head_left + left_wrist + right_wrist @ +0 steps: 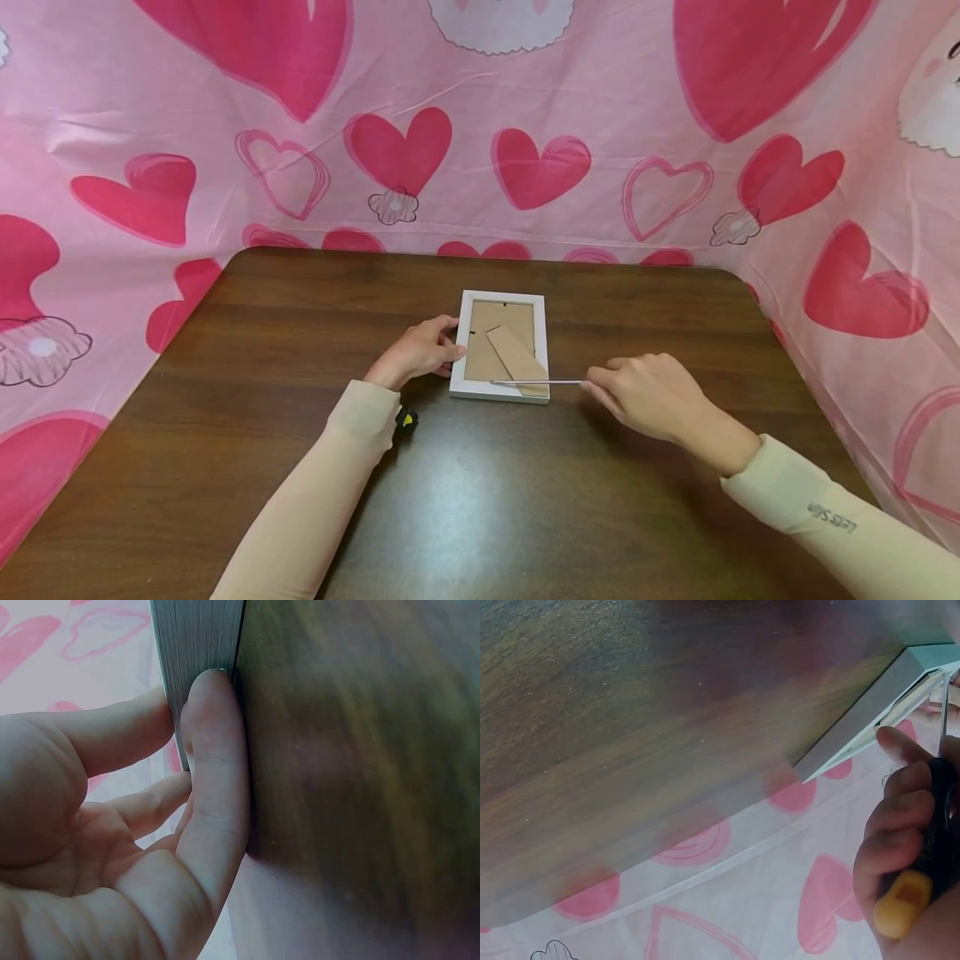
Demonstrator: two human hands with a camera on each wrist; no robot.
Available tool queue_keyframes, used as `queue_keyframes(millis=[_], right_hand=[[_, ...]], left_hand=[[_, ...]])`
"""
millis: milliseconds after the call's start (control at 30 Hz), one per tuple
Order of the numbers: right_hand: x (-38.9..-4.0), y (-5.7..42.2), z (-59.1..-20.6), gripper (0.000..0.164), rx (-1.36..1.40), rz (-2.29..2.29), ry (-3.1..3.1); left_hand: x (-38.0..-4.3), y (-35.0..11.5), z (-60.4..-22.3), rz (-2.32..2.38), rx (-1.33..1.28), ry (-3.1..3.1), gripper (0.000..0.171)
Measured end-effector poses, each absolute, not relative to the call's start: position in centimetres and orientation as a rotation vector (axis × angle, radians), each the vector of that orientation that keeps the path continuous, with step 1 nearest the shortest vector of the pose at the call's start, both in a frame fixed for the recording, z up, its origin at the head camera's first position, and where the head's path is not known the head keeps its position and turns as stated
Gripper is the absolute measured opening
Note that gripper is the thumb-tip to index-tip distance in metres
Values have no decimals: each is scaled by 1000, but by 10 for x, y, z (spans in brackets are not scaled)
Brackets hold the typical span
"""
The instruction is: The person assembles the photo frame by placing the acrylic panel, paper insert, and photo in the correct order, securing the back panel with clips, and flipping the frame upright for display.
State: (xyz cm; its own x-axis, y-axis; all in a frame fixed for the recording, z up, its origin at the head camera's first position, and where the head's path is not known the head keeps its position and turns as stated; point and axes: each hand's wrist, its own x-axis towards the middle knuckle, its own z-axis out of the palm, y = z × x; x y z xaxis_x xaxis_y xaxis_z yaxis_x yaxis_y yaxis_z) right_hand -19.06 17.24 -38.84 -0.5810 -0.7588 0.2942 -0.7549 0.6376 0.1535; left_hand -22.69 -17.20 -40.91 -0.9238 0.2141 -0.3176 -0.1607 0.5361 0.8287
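A white picture frame lies face down on the brown table. Its beige backing board shows, with a slanted stand leg across it. My left hand grips the frame's left edge; in the left wrist view the fingers lie against the frame's side. My right hand holds a screwdriver by its black and yellow handle. The thin metal shaft crosses the lower end of the stand leg, its tip near the backing's bottom edge. Whether the tip touches the board I cannot tell.
A small black thing with a yellow patch is beside my left wrist. The dark wood table stretches around the frame. Pink heart-printed cloth hangs behind the table and along both sides.
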Motion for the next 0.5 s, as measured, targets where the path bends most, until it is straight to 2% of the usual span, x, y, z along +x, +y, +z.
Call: queue_keyframes(millis=[167, 500], right_hand=[[-189, 174, -387, 34, 1178, -15, -2543], [-189, 170, -386, 34, 1179, 19, -2573]], left_hand=[[-227, -171, -409, 1354, 43, 2389, 56], [-227, -171, -408, 1368, 40, 2383, 56]])
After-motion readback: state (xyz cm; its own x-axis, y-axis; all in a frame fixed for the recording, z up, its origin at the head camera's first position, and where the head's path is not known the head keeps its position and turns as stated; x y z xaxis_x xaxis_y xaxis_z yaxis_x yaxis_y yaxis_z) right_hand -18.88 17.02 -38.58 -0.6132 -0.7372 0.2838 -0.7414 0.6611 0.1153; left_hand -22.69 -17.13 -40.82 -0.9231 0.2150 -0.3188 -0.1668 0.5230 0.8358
